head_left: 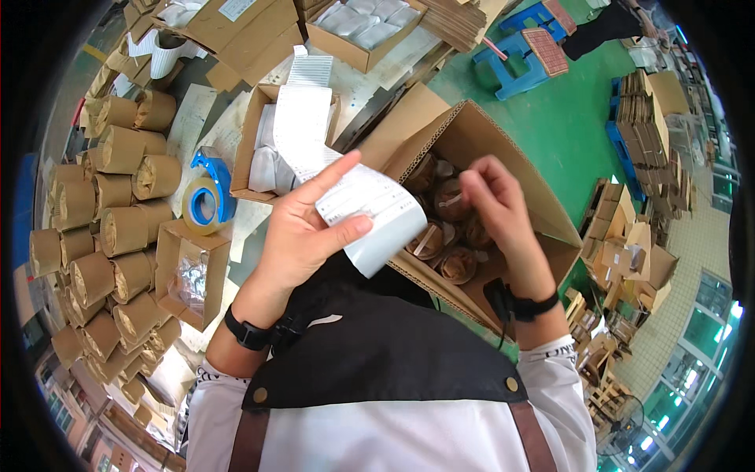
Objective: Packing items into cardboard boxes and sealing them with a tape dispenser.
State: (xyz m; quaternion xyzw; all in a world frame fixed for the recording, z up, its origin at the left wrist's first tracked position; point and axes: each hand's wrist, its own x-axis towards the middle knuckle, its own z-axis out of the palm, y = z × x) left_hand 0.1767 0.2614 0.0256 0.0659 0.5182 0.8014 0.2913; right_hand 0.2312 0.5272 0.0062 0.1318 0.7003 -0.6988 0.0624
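Observation:
A long strip of white printed labels (373,206) lies across my left hand (299,228). The thumb presses it from above, with the fingers beneath. Its near end curls down in front of me, while the far end runs back over a small carton (244,161) of white packs. My right hand (499,206) is raised over a large open cardboard box (531,177), its fingers curled and the fingertips drawn together. Whether anything small sits between those fingertips is hidden. Inside the box are several round brown-wrapped items (458,265) with pale labels or wrapping on top.
Stacked brown paper-wrapped cylinders (130,228) fill the table's left side. Beside them stand a blue tape dispenser (224,185) and a small carton holding clear plastic (191,275). Another carton of white packs (366,27) is at the back. Blue stools (519,63) stand on the green floor.

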